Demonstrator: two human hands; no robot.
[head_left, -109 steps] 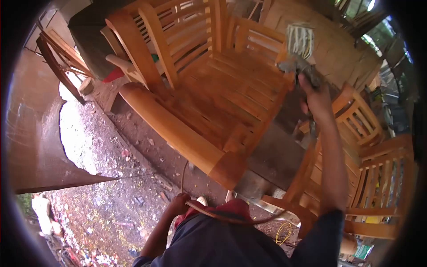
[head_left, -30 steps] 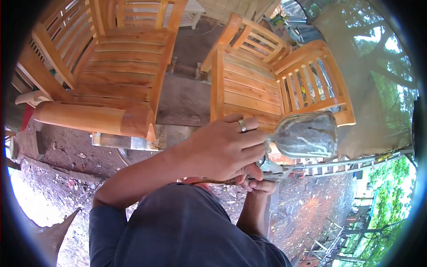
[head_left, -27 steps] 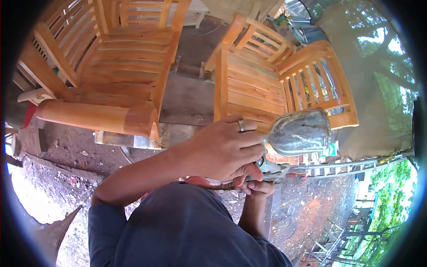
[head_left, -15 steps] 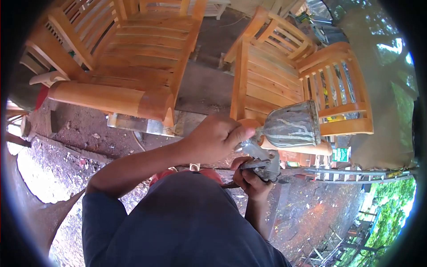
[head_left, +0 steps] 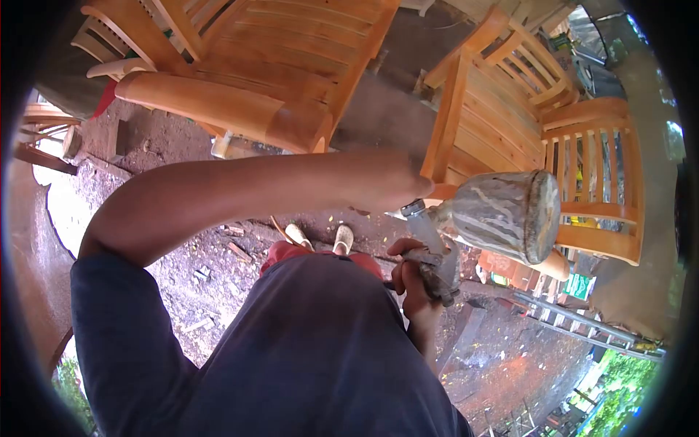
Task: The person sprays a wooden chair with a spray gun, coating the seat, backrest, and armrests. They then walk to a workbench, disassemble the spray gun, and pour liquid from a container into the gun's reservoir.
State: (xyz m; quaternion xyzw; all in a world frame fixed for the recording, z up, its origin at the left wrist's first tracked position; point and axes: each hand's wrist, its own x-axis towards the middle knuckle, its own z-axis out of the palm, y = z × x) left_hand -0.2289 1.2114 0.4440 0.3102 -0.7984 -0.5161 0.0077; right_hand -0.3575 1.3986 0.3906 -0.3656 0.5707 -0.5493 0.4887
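Note:
A spray gun (head_left: 440, 251) with a paint-streaked cup (head_left: 499, 215) is held in my right hand (head_left: 416, 288), whose fingers are wrapped round its handle. The cup leans toward the right, its rim turned away from me. At the gun's front end, a grey ring (head_left: 413, 208) shows just below my left hand (head_left: 393, 180). That hand is smeared by motion and its fingers are mostly hidden. My left forearm stretches across in front of my body.
A varnished wooden bench (head_left: 291, 80) stands ahead to the left, and a slatted wooden armchair (head_left: 502, 109) ahead to the right. A ladder (head_left: 582, 324) lies at the right. Wood scraps (head_left: 239, 252) litter the ground near my shoes (head_left: 344, 238).
My view has shifted, so the furniture sits farther right and higher. My left hand has drawn back from the spray gun's front, uncovering the grey ring. The right hand keeps hold of the gun.

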